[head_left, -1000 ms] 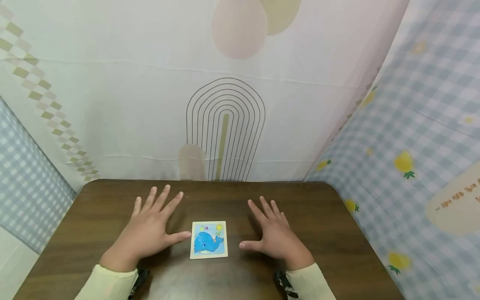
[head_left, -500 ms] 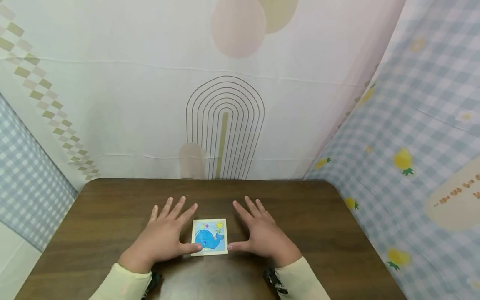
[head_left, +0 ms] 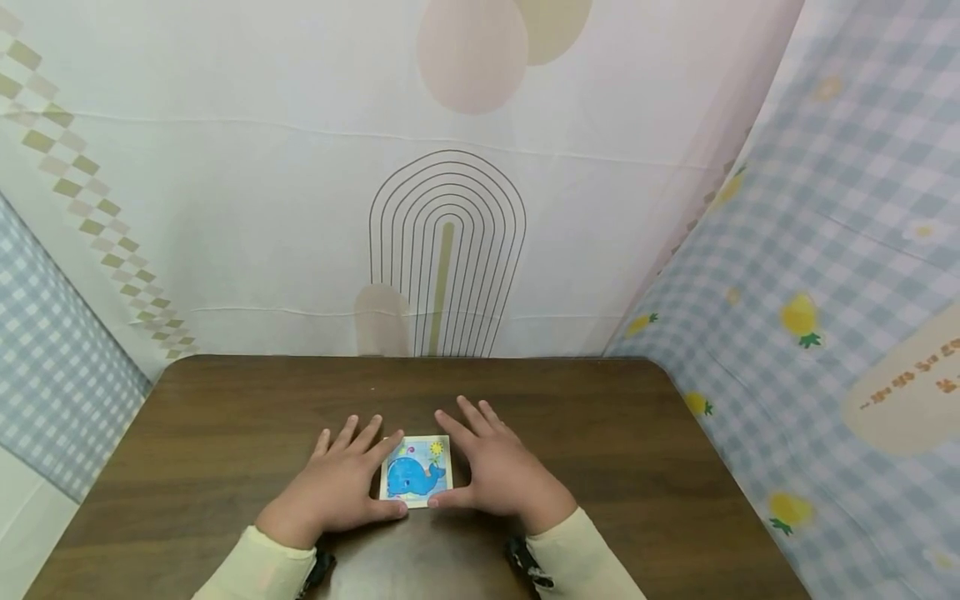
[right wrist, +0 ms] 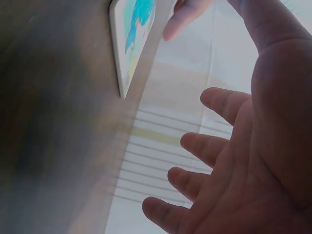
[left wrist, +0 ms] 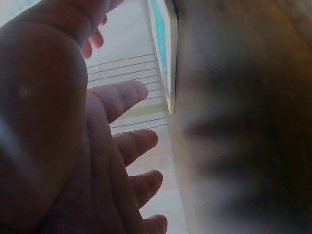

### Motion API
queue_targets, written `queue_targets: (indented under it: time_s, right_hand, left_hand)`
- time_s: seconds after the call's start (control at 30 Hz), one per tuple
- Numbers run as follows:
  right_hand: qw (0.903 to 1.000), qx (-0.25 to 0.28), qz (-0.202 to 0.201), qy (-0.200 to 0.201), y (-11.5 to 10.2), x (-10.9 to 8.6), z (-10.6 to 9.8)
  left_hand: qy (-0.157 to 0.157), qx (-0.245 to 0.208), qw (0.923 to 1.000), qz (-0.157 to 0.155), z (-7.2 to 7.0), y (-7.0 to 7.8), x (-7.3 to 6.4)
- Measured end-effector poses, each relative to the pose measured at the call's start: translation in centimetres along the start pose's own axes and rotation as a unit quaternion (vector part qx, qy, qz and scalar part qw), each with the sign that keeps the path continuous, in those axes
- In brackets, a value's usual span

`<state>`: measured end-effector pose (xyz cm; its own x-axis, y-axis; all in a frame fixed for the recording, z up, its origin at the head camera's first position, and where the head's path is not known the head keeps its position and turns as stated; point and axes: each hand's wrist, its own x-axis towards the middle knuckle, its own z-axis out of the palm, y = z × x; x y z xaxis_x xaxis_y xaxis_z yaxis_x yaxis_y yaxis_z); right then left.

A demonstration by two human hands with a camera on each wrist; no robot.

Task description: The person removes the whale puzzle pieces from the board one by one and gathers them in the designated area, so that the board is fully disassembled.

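Note:
A small square picture puzzle (head_left: 415, 476) with a blue whale, a yellow sun and a pale frame lies flat on the brown table. My left hand (head_left: 337, 487) is at its left side, fingers spread, its thumb over the lower left corner in the head view. On the other side my right hand (head_left: 498, 475) spreads its fingers too, with the thumb at the lower right corner. Both wrist views show the puzzle (left wrist: 165, 48) edge-on and the fingers hovering apart from it. Neither hand grips anything.
The dark wooden table (head_left: 600, 433) has rounded far corners. A pale patterned cloth (head_left: 285, 208) hangs behind it. Blue checked cloth with lemon prints (head_left: 750, 333) slopes down along the right side, and more checked cloth (head_left: 60, 358) hangs at the left.
Both hands have moved inward from either side, and their thumbs now overlap the puzzle's lower corners in the head view. The puzzle itself has stayed in place.

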<state>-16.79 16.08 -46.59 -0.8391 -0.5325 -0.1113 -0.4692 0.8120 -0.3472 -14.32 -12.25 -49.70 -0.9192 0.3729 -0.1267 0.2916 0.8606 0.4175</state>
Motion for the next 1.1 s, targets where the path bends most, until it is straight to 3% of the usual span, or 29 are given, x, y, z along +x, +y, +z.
queue_targets:
  time_s: [0.57,1.1]
  right_hand:
    - [0.9989,-0.018,-0.008,-0.041,-2.2,2.6,0.6]
    - [0.9975,-0.059,-0.019,-0.034,-4.0,5.2,1.1]
  left_hand:
    - [-0.012,-0.027,0.9996,0.000,0.5,-0.8,0.4]
    - [-0.015,-0.084,0.9964,0.000,0.9,-1.7,0.4]
